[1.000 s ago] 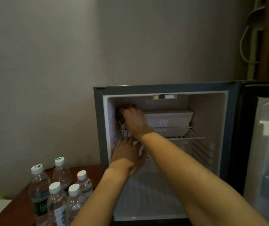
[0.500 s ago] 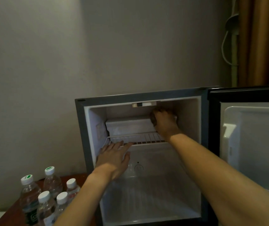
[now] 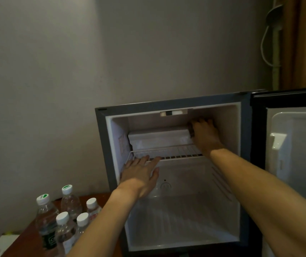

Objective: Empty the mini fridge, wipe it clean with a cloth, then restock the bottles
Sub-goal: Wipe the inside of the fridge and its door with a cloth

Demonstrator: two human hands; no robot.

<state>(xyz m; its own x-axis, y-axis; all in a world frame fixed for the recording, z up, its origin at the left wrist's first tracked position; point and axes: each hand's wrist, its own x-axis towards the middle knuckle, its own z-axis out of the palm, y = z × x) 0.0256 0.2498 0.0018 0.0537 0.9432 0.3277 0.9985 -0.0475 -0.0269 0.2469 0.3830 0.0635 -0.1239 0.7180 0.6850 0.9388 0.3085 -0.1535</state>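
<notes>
Your right hand [image 3: 203, 135] reaches deep into the fridge [image 3: 176, 175], fingers curled on a dark cloth [image 3: 191, 129] at the upper right. Your left hand [image 3: 141, 175] lies flat, fingers straight, against the shelf [image 3: 174, 154] edge. Five bottles [image 3: 65, 216] stand on the table [image 3: 27, 240], left of the fridge.

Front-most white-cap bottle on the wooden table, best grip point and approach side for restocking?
Probably the clear body just below the shoulder of the front white-cap bottle, coming from above and front-right. It stands upright, and other bottles crowd close behind and beside it, so the near side looks freest. The left hand lies closest, flat at the wire shelf.
</notes>
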